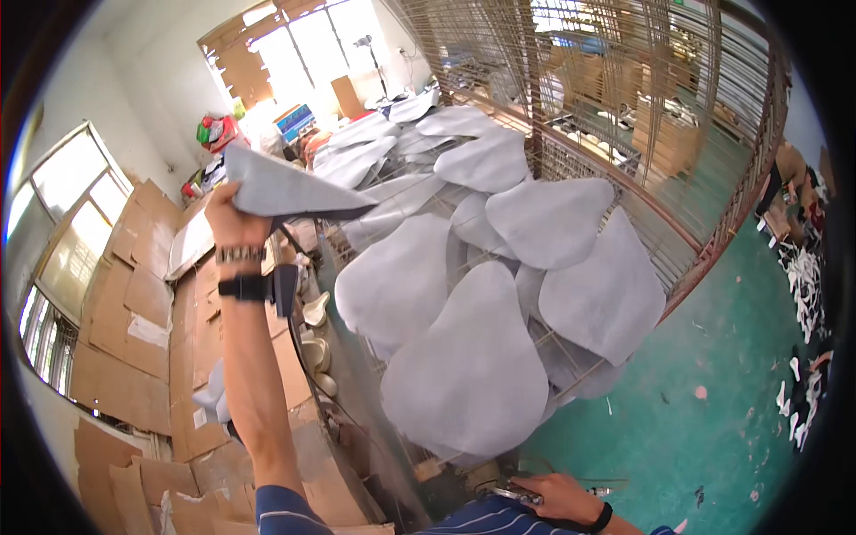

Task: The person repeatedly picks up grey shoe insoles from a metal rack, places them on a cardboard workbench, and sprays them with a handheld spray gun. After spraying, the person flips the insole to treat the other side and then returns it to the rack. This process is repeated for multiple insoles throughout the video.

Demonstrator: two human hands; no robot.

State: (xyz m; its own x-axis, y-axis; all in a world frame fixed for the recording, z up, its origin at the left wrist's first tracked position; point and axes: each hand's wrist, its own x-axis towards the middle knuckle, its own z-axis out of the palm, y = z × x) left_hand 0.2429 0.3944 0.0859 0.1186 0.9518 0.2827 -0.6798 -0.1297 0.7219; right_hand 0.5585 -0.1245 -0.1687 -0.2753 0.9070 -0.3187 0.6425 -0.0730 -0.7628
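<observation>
My left hand is raised at the upper left, its fingers closed on the edge of a grey sheet piece. The sheet is tilted and looks like a long triangle, with a dark underside along its lower edge. Low in front of my body, my right hand is wrapped round a silver metal spray gun, partly hidden by the fingers. Between the hands, several grey pear-shaped sheets lie overlapping on a wire rack.
Right of the sheets rises a stack of rusty wire racks. Cardboard sheets cover the left wall and surface. Pale moulded pieces sit beside my left forearm. White and black scraps lie on the green floor.
</observation>
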